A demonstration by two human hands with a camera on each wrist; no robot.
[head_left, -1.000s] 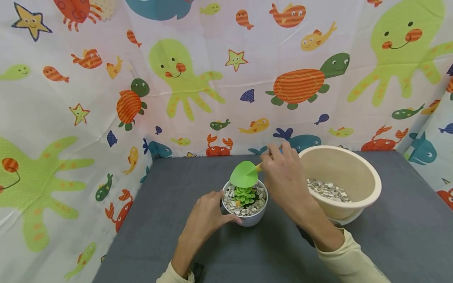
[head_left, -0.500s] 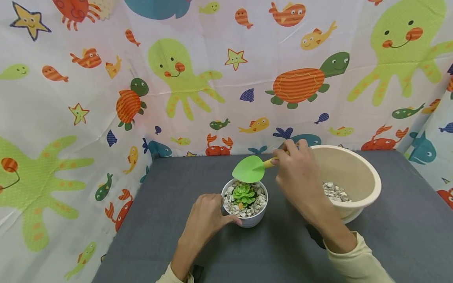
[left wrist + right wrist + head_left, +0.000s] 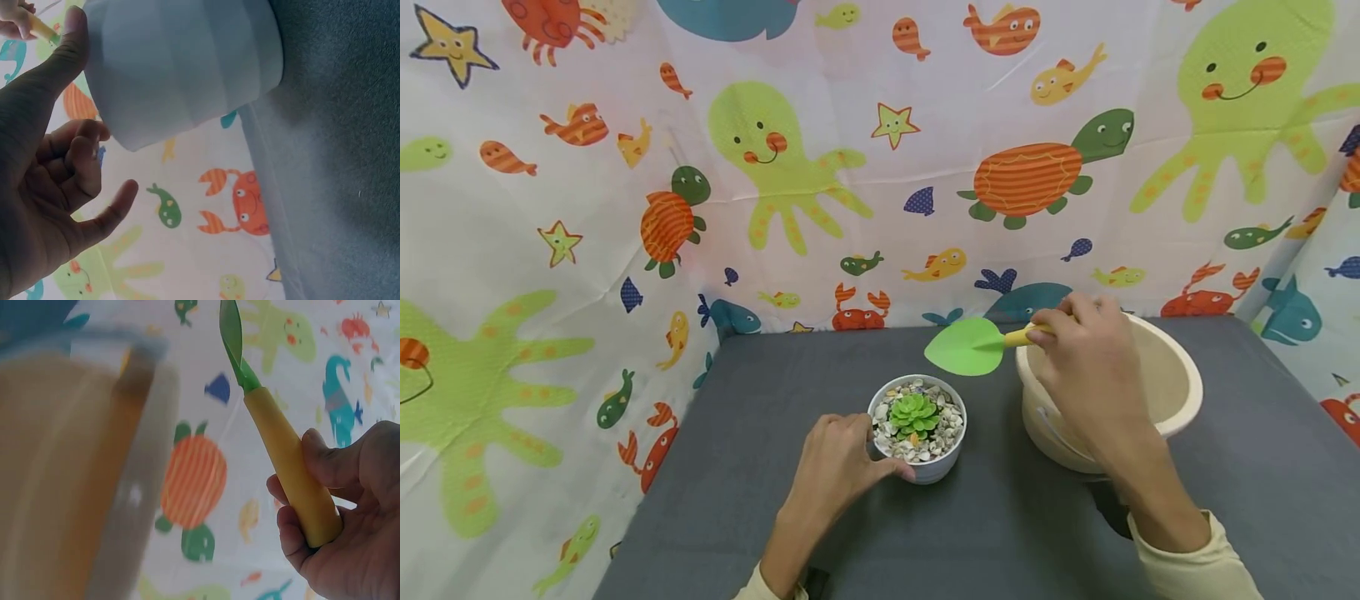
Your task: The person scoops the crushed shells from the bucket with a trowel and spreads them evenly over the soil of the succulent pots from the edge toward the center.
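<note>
A small white flowerpot [image 3: 927,472] stands on the grey cloth, filled with pale stone chips [image 3: 951,432] around a green succulent [image 3: 914,415]. My left hand [image 3: 837,457] holds the pot's left side near the rim, thumb at the front; the left wrist view shows the pot wall [image 3: 181,62] with some fingers off it. In my right hand [image 3: 1093,358] is a toy trowel with a green blade [image 3: 966,347], its yellow handle [image 3: 290,465] gripped between thumb and fingers. The blade hangs above and to the right of the pot, touching nothing.
A large cream tub [image 3: 1048,429] stands right of the flowerpot, partly hidden by my right hand and forearm. Its contents are hidden now. Behind the grey-covered table [image 3: 760,400] hangs a curtain [image 3: 820,125] printed with sea animals.
My right hand has carried the trowel rightward, from over the succulent towards the tub, uncovering the plant. The left hand has stayed on the flowerpot, which has not moved.
</note>
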